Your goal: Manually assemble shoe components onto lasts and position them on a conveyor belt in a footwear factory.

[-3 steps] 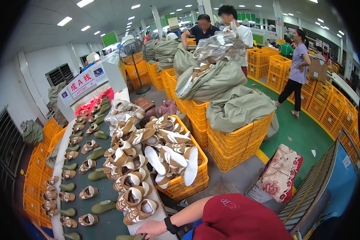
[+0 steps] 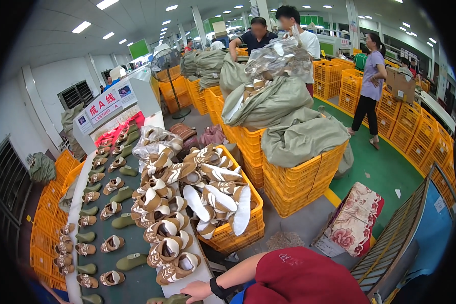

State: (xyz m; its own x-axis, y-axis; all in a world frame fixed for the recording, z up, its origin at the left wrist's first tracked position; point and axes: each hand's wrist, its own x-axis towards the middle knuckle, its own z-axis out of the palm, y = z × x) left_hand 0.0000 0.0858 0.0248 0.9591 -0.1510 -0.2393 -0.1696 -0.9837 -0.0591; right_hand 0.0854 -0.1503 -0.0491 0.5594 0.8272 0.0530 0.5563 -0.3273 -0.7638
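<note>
**Hand at the belt's edge, shoes piled beside it**

At the bottom centre of the frame, a hand (image 2: 196,290) wearing a black wristband lay on the near end of the dark green conveyor belt (image 2: 137,281), fingers spread flat and gripping nothing. Which hand it was could not be told. Its fingertips touched an olive-green shoe last (image 2: 168,300). Just above it lay tan-and-white shoes (image 2: 180,266), part of a heap running up the belt's right edge. To the right stood an orange plastic crate (image 2: 238,234) brimming with more shoes. Further orange crates carried grey-green sacks (image 2: 301,134) at upper centre, on a concrete floor beneath ceiling strip lights.
</note>
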